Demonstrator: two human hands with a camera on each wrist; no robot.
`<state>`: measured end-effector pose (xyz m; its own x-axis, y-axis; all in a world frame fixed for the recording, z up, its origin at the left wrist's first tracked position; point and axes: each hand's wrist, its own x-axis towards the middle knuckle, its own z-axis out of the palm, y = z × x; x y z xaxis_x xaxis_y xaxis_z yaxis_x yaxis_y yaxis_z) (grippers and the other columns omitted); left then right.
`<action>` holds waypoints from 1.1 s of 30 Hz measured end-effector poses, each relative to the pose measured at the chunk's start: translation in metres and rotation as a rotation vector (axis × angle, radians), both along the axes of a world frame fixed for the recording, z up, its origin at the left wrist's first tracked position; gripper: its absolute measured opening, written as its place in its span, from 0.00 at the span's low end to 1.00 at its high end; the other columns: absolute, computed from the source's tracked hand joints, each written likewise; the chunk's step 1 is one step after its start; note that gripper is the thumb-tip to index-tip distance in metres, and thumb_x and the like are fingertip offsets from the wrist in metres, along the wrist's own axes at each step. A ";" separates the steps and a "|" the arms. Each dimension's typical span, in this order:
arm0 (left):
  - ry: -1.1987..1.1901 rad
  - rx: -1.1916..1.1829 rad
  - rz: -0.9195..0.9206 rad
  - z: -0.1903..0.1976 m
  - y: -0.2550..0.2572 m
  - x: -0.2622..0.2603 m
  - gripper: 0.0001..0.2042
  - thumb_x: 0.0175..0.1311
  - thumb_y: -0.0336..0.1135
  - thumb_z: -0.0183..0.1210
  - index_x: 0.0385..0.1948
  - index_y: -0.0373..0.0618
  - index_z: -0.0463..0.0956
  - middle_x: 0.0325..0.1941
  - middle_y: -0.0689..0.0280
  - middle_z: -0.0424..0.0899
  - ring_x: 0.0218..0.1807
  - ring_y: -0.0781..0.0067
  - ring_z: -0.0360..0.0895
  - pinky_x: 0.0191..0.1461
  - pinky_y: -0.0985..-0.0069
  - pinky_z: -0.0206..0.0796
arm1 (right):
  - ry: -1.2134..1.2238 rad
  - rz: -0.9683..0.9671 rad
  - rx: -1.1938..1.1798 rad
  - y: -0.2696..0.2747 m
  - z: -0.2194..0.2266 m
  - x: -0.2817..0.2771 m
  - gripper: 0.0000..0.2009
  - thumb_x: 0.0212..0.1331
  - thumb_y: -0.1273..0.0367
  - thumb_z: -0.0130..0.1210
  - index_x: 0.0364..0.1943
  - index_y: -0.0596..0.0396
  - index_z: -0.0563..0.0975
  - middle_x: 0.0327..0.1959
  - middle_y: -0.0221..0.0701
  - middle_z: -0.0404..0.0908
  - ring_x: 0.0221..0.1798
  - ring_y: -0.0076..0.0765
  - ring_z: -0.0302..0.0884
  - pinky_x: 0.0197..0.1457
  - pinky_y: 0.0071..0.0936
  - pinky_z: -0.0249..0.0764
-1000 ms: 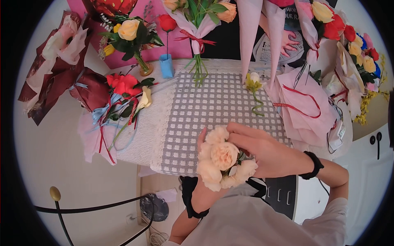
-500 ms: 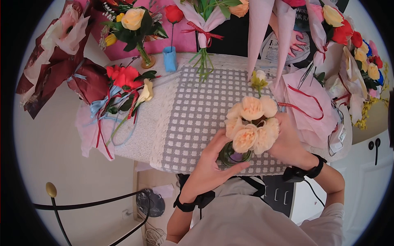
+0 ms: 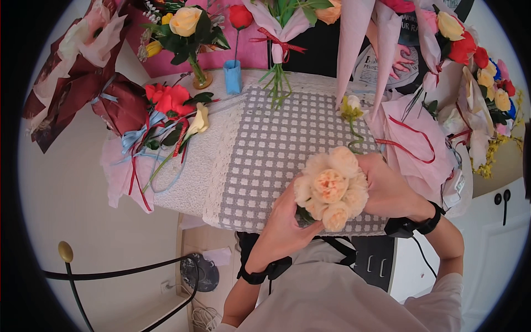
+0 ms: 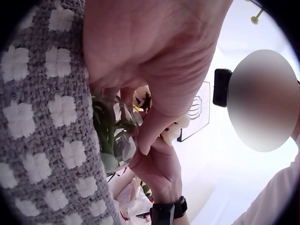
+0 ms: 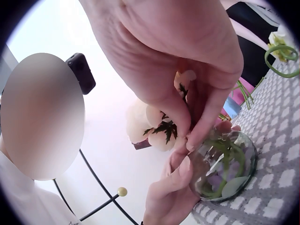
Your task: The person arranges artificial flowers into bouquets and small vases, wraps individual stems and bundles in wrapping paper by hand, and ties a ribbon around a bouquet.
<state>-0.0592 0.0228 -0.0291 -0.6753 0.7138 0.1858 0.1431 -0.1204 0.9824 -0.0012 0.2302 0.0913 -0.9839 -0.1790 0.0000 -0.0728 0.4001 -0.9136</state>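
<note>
A bunch of peach roses stands over a small round glass vase and hides it in the head view. My left hand curls round the upper part of the vase, its thumb on the near side. With thumb and fingers my right hand pinches the roses just under the blooms, right at the vase's mouth; dark green leaves show there. Through the glass, curved green stems and purplish pieces can be seen. The vase rests on the grey and white checked cloth.
Beyond my hands lies a white flower with a coiled green stem. Pink wrapping paper and red ribbon spread at the right. A red flower bundle lies at the left. Along the back stand a blue holder and several bouquets.
The roses first moved away from my body, uncovering the vase in my left hand, then shifted down over its mouth. My right hand has come along with them.
</note>
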 end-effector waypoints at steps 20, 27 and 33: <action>-0.100 0.176 0.008 0.017 0.003 0.010 0.51 0.55 0.20 0.75 0.77 0.47 0.47 0.71 0.54 0.69 0.74 0.63 0.69 0.76 0.64 0.63 | 0.157 -0.215 -0.082 -0.015 -0.057 0.009 0.21 0.51 0.73 0.76 0.51 0.58 0.83 0.50 0.27 0.72 0.50 0.25 0.77 0.55 0.27 0.75; -0.070 0.201 0.092 0.003 0.003 0.010 0.54 0.46 0.24 0.82 0.75 0.45 0.52 0.72 0.60 0.67 0.74 0.67 0.69 0.75 0.66 0.67 | 0.186 -0.246 0.021 -0.032 -0.040 0.016 0.25 0.50 0.74 0.75 0.54 0.60 0.79 0.53 0.33 0.71 0.52 0.35 0.78 0.57 0.31 0.76; -0.047 0.197 0.026 0.003 -0.003 0.009 0.51 0.49 0.21 0.79 0.75 0.44 0.53 0.75 0.58 0.63 0.76 0.64 0.67 0.78 0.66 0.63 | 0.133 -0.149 0.102 -0.024 -0.025 0.028 0.30 0.51 0.78 0.70 0.62 0.59 0.74 0.58 0.40 0.71 0.62 0.46 0.74 0.66 0.37 0.72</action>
